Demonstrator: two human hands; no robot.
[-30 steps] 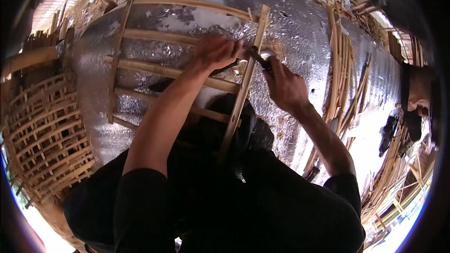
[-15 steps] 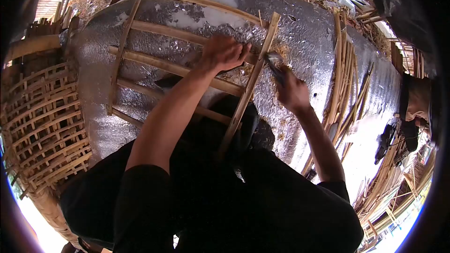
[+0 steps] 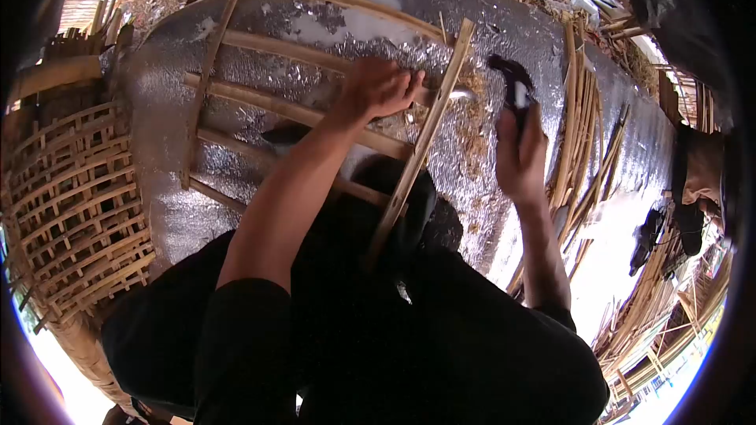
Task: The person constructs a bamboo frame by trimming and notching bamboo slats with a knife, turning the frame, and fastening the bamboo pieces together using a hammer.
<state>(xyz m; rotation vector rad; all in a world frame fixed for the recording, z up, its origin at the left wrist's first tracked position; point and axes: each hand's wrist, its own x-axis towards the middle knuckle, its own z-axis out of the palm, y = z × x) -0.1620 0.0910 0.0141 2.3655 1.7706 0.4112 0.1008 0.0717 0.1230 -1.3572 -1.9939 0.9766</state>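
A ladder-like frame of bamboo slats (image 3: 268,106) lies across the silver sheet in front of me. My left hand (image 3: 382,88) is closed around a crosswise slat, close to where it meets the right side rail (image 3: 429,130). To the right of that rail, my right hand (image 3: 521,153) grips a hammer (image 3: 517,83), its dark head raised and apart from the wood. The hammer's lower handle is hidden in my fingers. A thin splinter sticks up near the rail's far end.
Crumpled silver foil sheet (image 3: 496,220) covers the ground, with wood shavings (image 3: 472,122) beside the rail. A woven bamboo panel (image 3: 75,205) stands at left. Bundled bamboo strips (image 3: 579,118) lie at right, and dark sandals (image 3: 647,240) sit farther right.
The hammer has moved from against the right rail up and to the right, away from the frame. My left hand keeps its hold on the slat.
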